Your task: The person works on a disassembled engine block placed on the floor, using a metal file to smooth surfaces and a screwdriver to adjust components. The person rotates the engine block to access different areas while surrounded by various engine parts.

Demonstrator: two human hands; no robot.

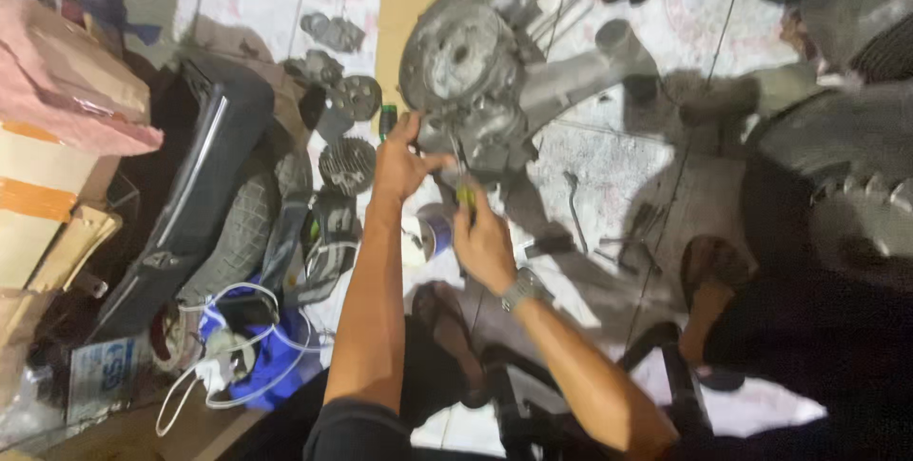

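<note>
Left hand: reaches forward to the lower edge of the engine case, fingers curled and pinching at the metal there; what exactly sits between the fingertips is too blurred to tell.
Right hand: clenched around a screwdriver with a yellow-green handle, the shaft pointing up toward the underside of the engine case. A metal wristwatch sits on this wrist.
Engine case: a grey, grimy cast-metal block with a round opening on its face, lying on the tiled floor partly over a sheet of brown cardboard, just ahead of both hands.
Beside the left hand: a second screwdriver with a green handle lies near the case, and a finned cylinder part with other dark metal parts rests to its left.
Under the hands: a small round tub, white and blue, probably holding grease or small pieces.
Floor right of the case: a wrench lies on the tiles, well apart from the hands.
Far left: a black scooter body panel, a blue bag with white cable, and stacked cardboard boxes.
</note>
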